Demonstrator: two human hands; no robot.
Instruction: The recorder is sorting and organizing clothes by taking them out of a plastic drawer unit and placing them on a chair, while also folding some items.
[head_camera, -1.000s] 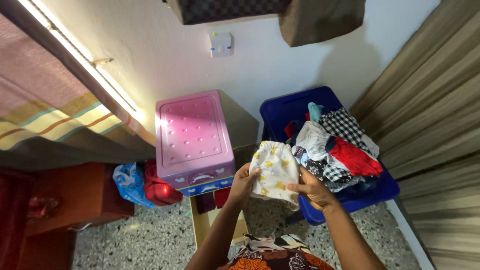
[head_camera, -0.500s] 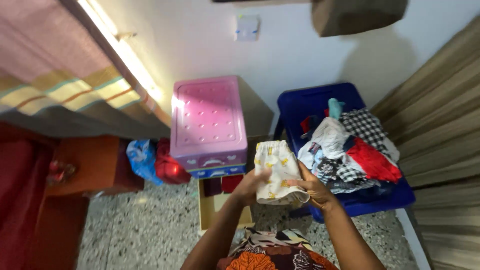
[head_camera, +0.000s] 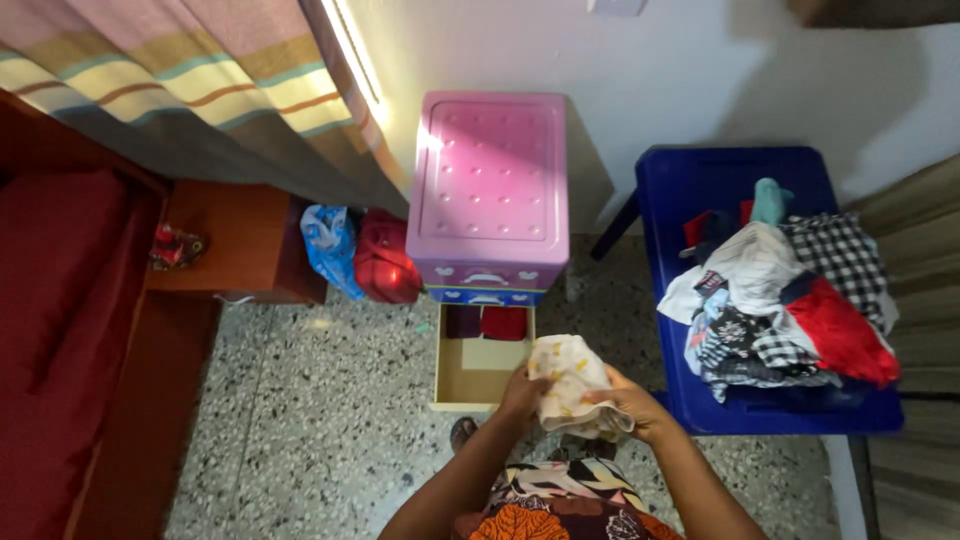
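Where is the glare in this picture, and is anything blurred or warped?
Head view: strongest glare is the bright strip of light at the curtain edge, spilling a pale sheen onto the pink box lid; the folded cloth and both hands, left hand and right hand, look slightly soft; the wide lens tilts wall and curtain lines outward.

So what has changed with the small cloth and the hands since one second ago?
Both hands, left hand and right hand, brought the cream yellow-printed small garment down from beside the blue plastic tub to the open wooden drawer, folding it smaller. Both hands still hold it; the pile looks unchanged.
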